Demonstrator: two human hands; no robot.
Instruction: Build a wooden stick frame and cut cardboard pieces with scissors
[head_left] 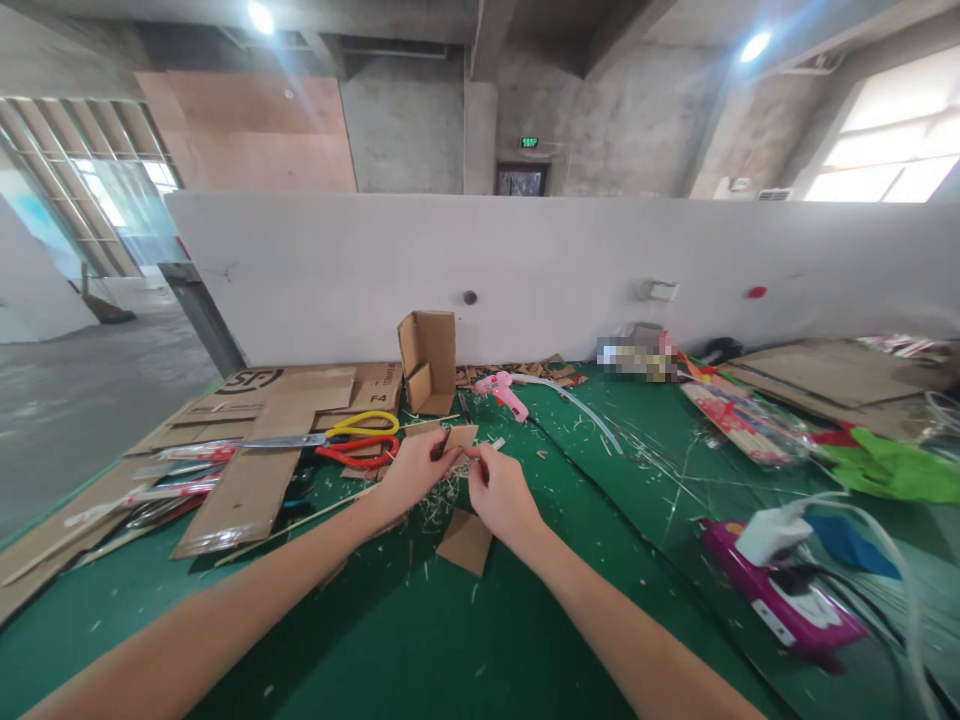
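My left hand (415, 468) is closed around a small piece of cardboard (463, 437), which sticks up past its fingers. Close beside it, my right hand (504, 490) pinches thumb and fingertips together at the lower edge of that piece; what lies between them is too small to make out. Below the hands a square cardboard scrap (465, 543) rests on the green table (420, 650), among thin pale shavings. Just beyond the hands lies a pink hot glue gun (504, 393). Scissors (360, 425) with yellow and red handles lie left of my left hand.
A folded cardboard form (435, 360) stands upright against the white partition (540, 270). Flat cardboard (247, 490) covers the left side. At right are a magenta power strip (787, 590), a black cord (600, 490), plastic-wrapped packets (746, 420) and green sheet material (892, 465).
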